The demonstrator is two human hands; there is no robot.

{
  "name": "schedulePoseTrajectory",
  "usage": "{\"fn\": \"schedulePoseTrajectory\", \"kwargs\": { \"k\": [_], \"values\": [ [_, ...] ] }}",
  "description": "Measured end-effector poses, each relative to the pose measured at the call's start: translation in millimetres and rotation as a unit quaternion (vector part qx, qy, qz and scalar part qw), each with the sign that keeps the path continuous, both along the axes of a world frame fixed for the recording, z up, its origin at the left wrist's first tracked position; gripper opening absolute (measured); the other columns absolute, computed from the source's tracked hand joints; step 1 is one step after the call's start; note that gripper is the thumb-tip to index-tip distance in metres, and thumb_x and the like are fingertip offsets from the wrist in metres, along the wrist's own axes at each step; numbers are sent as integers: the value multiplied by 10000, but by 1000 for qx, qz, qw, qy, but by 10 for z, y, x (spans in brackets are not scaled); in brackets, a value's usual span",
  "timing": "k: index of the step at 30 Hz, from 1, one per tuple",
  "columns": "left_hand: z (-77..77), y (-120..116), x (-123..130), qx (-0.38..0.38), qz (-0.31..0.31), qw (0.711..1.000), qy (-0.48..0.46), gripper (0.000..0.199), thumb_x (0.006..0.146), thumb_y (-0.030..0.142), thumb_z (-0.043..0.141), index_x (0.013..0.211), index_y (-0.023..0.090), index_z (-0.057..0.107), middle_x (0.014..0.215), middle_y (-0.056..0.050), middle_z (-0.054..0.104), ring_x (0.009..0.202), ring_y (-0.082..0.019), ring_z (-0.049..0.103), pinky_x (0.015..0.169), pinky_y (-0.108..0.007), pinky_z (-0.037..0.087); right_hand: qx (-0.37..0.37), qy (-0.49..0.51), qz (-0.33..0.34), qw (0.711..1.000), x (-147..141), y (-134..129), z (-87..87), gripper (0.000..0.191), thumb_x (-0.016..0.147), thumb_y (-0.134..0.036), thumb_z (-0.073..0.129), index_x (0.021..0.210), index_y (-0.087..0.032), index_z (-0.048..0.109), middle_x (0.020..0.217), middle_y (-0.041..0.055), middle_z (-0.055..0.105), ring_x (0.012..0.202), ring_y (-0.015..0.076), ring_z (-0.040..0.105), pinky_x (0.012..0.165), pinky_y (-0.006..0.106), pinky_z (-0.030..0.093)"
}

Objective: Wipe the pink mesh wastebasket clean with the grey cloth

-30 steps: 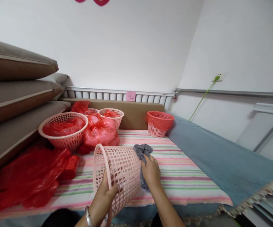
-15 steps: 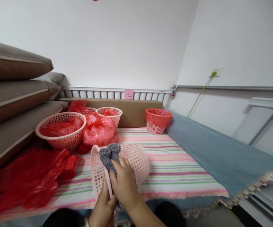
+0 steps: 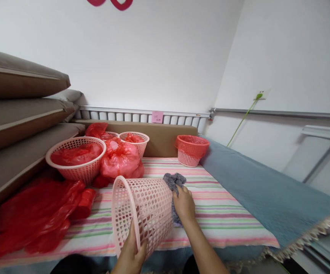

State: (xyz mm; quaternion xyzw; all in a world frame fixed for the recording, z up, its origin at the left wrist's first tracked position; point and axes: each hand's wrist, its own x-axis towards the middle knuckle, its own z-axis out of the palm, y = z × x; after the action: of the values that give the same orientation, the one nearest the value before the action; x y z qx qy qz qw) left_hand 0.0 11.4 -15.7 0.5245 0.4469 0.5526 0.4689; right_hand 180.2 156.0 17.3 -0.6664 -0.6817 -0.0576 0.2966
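A pink perforated plastic basket (image 3: 150,205) lies tilted on its side above the striped cloth, its open mouth facing left. My left hand (image 3: 132,249) grips its rim from below, thumb outside and fingers reaching inside. At the basket's base on the right, my right hand (image 3: 184,205) is closed on a grey fluffy cloth (image 3: 174,180) and presses it against the bottom. Part of the grey cloth hangs down below the fingers.
Left lie loose red plastic bags (image 3: 36,217) beside a larger pink basket (image 3: 79,167) holding red plastic. A stuffed red bag (image 3: 120,160) and a small basket (image 3: 143,146) stand behind. A red-lined basket (image 3: 189,160) is at back right. Stacked cushions (image 3: 19,110) border the left.
My right hand has moved the grey cloth from the basket's rim rightward to its base. The basket has turned slightly, and my left hand still holds the rim.
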Motion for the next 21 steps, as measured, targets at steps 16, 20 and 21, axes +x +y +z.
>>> {"fn": "schedulePoseTrajectory", "kwargs": {
  "k": [16, 20, 21],
  "values": [
    [-103, 16, -92, 0, 23, 1000, 10, 644, 787, 274, 562, 1386, 207, 338, 1407, -123, 459, 1332, -311, 346, 1116, -463, 235, 38, 109, 242, 963, -954, -859, 507, 359, 785, -138, 504, 1107, -254, 613, 1152, 60, 569, 1058, 221, 501, 911, 327, 387],
    [-177, 20, -132, 36, 48, 996, 58, 626, 767, 185, 539, 1370, 164, 372, 1455, -121, 394, 1396, -289, 185, 1150, -449, 77, 34, 111, 276, 954, -1060, -1002, 548, 378, 774, -114, 501, 1107, -262, 600, 1146, 47, 563, 1052, 211, 490, 911, 340, 388],
    [-209, 23, -134, 38, 48, 996, 61, 628, 759, 176, 547, 1365, 158, 382, 1453, -123, 396, 1400, -290, 168, 1151, -445, 62, 37, 106, 275, 955, -1042, -987, 528, 388, 773, -113, 503, 1119, -260, 595, 1164, 49, 556, 1061, 211, 485, 917, 342, 386]
  ]
}}
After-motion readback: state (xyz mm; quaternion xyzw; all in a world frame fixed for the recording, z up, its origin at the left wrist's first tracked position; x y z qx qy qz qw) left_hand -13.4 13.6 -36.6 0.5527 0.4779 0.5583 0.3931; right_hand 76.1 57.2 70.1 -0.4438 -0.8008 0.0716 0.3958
